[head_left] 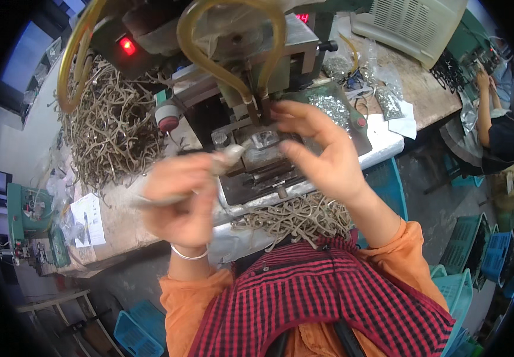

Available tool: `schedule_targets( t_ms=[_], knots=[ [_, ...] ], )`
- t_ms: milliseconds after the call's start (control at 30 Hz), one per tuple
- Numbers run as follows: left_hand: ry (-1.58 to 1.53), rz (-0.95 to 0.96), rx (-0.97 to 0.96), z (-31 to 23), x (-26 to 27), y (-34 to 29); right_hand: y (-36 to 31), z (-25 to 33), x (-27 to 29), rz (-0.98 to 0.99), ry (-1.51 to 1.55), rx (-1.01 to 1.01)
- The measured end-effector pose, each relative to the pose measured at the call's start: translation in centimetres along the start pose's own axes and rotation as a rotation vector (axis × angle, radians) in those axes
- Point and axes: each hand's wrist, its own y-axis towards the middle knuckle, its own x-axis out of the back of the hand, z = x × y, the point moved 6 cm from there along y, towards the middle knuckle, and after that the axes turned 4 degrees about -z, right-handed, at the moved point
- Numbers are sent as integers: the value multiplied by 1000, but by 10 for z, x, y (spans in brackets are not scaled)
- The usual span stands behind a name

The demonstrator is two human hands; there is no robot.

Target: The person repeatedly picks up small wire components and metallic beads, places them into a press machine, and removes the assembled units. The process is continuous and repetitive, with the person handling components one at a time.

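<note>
My left hand (182, 193), smeared by motion, is closed on a tan-grey cord (235, 153). One end of the cord points at the die of a small press, and more of it trails back past my palm. My right hand (328, 154) is at the right side of the die (263, 141), thumb and fingers apart, with nothing visible between them. The fingertips are close to the press's metal rods; whether they touch is unclear. A yellowish tube (277, 44) loops down to the press head above the die.
Tangled tan-grey cords (111, 119) heap at the left; a smaller pile (298, 217) lies before the press. Behind my right hand is a tray of small shiny metal parts (331, 110). A red button (167, 123) sticks out left. Another person (504, 134) sits far right.
</note>
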Motion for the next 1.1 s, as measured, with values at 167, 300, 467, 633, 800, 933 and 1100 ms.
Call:
schedule_targets(
  t_ms=[167,300,467,633,800,933,1100],
  knots=[
    [429,449,-299,-15,-42,-21,9,-98,77,-297,-1230,207],
    [517,633,-328,-10,-65,-25,12,-98,84,-316,-1035,293],
    [430,666,-232,-8,-68,-20,17,-103,84,-338,-978,203],
    [380,630,-190,-5,-66,-16,30,-103,43,109,-1140,554],
    [419,544,-181,-8,-62,-29,39,-112,77,-232,-849,344],
    [440,297,-132,0,-10,-57,23,-126,96,-357,-451,-16],
    [823,-68,329,63,108,-36,28,-119,82,-238,-202,-168]
  ],
)
